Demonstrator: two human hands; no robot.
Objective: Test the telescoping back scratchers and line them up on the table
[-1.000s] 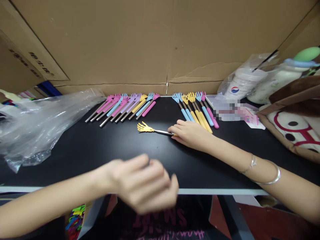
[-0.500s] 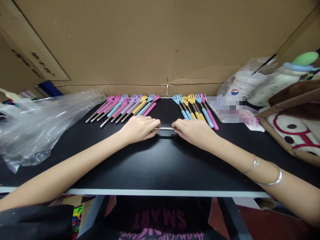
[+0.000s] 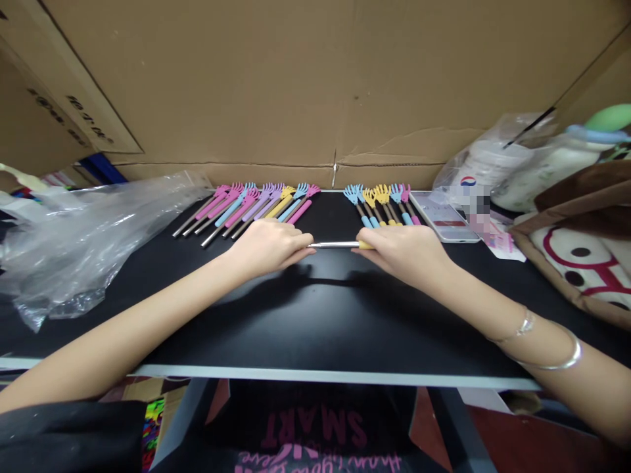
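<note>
Both my hands hold the same thing, a back scratcher [image 3: 335, 245], out in front of me. My left hand [image 3: 271, 246] is closed around one end. My right hand [image 3: 409, 253] is closed around the other end, where a bit of yellow handle [image 3: 365, 245] peeks out. So each grip is full, and neither hand is nearer to it.

The scratcher runs side to side, nearly level, straight from one grip to the other. From my left grip it points right, and from my right grip it points left. Shiny metal shows in the gap. My left hand hides what is at that end, so I can't tell how it sits in there.

A dark shadow falls on the desk [image 3: 320, 345] below, so I think the scratcher is up in the air. More scratchers [image 3: 259, 203] lie just past my hands, in two bunches.
</note>
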